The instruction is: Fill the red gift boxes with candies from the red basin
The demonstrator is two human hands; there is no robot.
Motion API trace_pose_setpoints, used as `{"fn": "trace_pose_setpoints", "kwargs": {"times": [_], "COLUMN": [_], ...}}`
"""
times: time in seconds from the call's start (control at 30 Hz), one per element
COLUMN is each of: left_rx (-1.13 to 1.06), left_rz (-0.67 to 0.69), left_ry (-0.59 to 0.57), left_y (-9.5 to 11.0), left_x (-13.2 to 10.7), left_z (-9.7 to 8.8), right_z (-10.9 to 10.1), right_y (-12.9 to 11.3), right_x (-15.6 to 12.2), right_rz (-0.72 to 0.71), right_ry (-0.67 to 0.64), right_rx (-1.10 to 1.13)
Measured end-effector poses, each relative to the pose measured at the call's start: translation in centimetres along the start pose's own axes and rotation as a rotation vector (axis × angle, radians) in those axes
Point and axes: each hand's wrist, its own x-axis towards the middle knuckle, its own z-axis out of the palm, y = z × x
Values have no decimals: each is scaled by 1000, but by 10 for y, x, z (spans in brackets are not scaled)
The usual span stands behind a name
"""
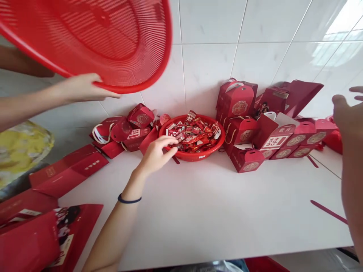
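Observation:
My left hand (157, 155), with a dark band on the wrist, reaches to the left rim of a red plastic basin (200, 155). Its thumb and fingers are apart, and nothing shows between them. Red-wrapped candies (195, 132) are heaped in the basin; whether my fingertips touch them I cannot tell. At the right edge, my right hand (350, 113) is raised with fingers spread and holds nothing visible. It is partly cut off by the frame. Stacked red gift boxes (245, 130) stand between it and the basin.
Another person's hand (85, 87) grips a large red plastic colander (119, 75) raised at upper left. More red boxes (69, 168) line the table's left side. A flat red bag (76, 230) lies at lower left. A dark red strip (329, 211) lies at right. A tiled wall (210, 60) stands behind.

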Motion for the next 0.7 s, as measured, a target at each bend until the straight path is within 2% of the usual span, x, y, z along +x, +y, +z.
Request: {"fn": "trace_pose_setpoints", "kwargs": {"times": [0.07,0.13,0.2,0.3,0.43,0.53,0.63,0.7], "left_rx": [117,217,255,238,278,357,445,458], "left_rz": [-88,-197,-302,-384,-344,-313,-294,-278], "left_ry": [158,252,267,268,391,433,350,252], "left_y": [-18,-37,-54,-69,-76,-82,-95,-106], "left_x": [4,7,8,7,18,50,95,122], "left_z": [-7,-10,-10,-9,-24,-44,-59,-63], "right_z": [-13,-24,-33,-45,-56,-56,-49,-43], "right_y": [-18,-34,-51,-82,-123,-143,-158,-165], "right_x": [-10,-25,-44,-81,-132,-159,-176,-183], "right_rz": [3,-115,-258,-364,-306,-263,-232,-251], "right_ry": [75,145,201,220,5,-301,-577,-694], "right_rx": [268,496,686,984,1145,1189,1209,1209]}}
